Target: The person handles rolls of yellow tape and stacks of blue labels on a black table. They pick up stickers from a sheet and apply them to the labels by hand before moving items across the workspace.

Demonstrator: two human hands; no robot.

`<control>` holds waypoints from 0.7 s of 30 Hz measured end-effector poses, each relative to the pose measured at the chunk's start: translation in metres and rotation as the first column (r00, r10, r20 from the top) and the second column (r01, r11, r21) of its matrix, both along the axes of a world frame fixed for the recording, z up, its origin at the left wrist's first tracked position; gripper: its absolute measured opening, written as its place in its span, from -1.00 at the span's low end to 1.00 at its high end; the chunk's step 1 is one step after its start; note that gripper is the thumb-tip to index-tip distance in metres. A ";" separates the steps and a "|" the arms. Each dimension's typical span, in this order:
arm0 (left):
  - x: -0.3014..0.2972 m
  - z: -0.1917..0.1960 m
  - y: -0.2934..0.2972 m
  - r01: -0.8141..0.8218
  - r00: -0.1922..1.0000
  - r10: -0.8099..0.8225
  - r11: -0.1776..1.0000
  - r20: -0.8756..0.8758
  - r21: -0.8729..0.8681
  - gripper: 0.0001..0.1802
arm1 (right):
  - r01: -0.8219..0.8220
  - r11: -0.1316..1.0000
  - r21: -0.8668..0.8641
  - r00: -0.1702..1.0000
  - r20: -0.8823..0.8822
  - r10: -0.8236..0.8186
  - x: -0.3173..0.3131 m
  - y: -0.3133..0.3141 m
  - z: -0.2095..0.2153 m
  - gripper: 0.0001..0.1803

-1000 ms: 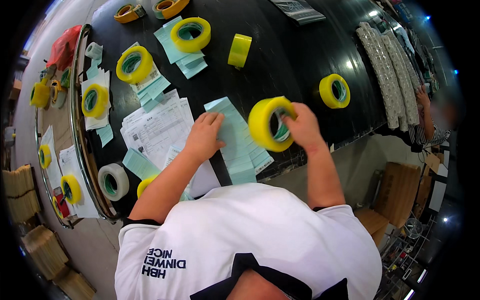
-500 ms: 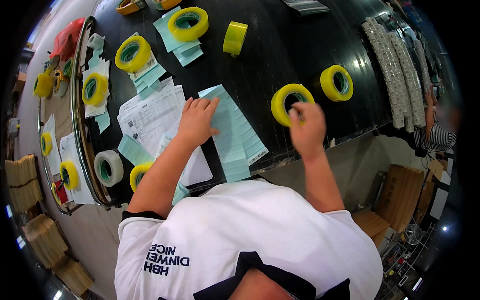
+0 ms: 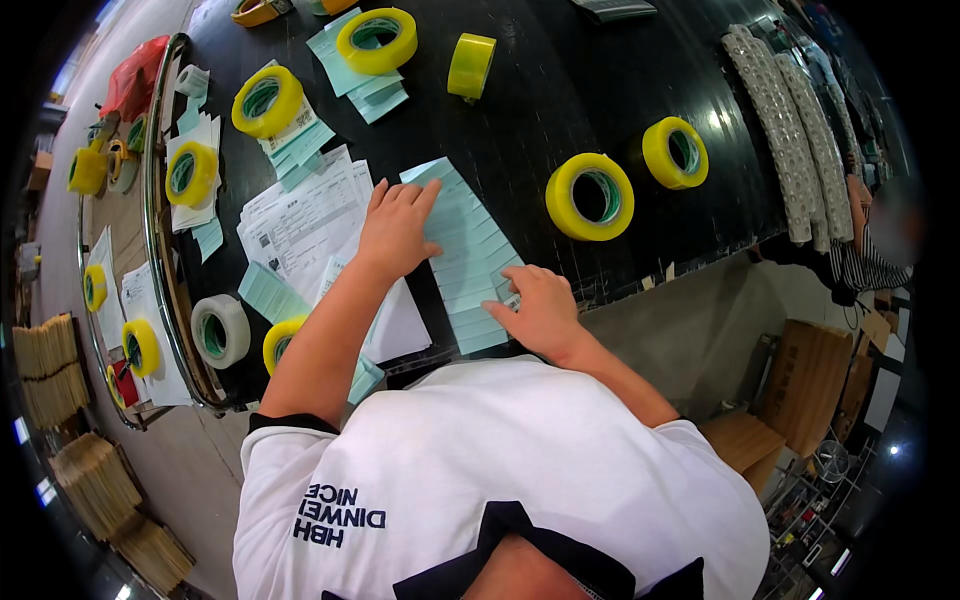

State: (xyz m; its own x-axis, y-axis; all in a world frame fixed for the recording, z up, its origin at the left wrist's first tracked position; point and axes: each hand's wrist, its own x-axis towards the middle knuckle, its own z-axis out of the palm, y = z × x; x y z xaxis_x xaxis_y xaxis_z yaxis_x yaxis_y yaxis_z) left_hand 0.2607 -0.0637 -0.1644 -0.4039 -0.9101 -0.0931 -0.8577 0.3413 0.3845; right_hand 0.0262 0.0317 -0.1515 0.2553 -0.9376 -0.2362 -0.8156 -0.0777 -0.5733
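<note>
A fanned stack of light blue paper slips (image 3: 455,245) lies on the black table (image 3: 520,115) in front of me. My left hand (image 3: 398,230) rests flat at the stack's left edge, fingers spread and holding nothing. At the lower right edge of the slips is my right hand (image 3: 543,312), its thumb and forefinger apart and the other fingers slightly bent. Under and beside my left forearm lie white printed sheets (image 3: 305,215). A yellow roll of tape (image 3: 560,208) sits beyond my right hand, with a second yellow tape roll (image 3: 660,155) to its right.
More yellow tape rolls (image 3: 245,112) weigh down papers at the left. A clear tape roll (image 3: 240,335) stands near the table's left front. Rolls of bubble wrap (image 3: 770,130) lie at the right, near another person in a striped top (image 3: 868,265). A metal rail (image 3: 150,220) edges the left side.
My right hand has left the nearer yellow tape roll and moved left and down to the edge of the blue slips. My left hand has stayed nearly in place.
</note>
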 end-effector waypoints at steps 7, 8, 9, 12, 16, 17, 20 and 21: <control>0.004 -0.007 0.002 -0.024 0.998 0.020 0.998 -0.065 -0.063 -0.10 | -0.010 0.998 -0.062 0.985 -0.175 -0.001 0.018 0.015 -0.006 -0.15; 0.005 -0.005 0.000 -0.036 0.995 0.030 0.997 -0.095 -0.061 -0.17 | -0.016 0.998 -0.057 0.982 -0.188 0.005 0.018 0.015 -0.007 -0.12; 0.006 -0.002 -0.001 -0.048 0.991 0.040 0.997 -0.124 -0.059 -0.23 | -0.023 0.998 -0.053 0.979 -0.202 0.012 0.018 0.016 -0.007 -0.09; 0.020 0.029 0.005 -0.217 0.810 0.303 0.950 -0.503 0.223 -0.49 | 0.026 1.000 0.002 0.999 -0.045 -0.026 0.009 0.016 -0.007 -0.11; 0.083 0.045 0.023 -0.029 0.701 0.308 0.914 -0.643 0.406 -0.76 | -0.062 0.998 -0.010 0.998 0.030 0.063 -0.003 0.016 0.004 -0.14; 0.098 0.047 0.032 0.004 0.645 0.355 0.884 -0.677 0.468 -0.77 | -0.098 0.992 -0.075 0.993 0.064 0.103 -0.009 0.017 0.004 -0.15; 0.122 0.048 0.058 0.153 0.464 0.465 0.796 -0.754 0.586 -0.77 | -0.209 0.961 -0.182 0.974 0.044 0.220 -0.025 0.017 0.003 -0.22; 0.126 0.046 0.066 0.224 0.401 0.473 0.780 -0.785 0.584 -0.77 | -0.248 0.948 -0.201 0.966 0.019 0.257 -0.029 0.016 0.002 -0.24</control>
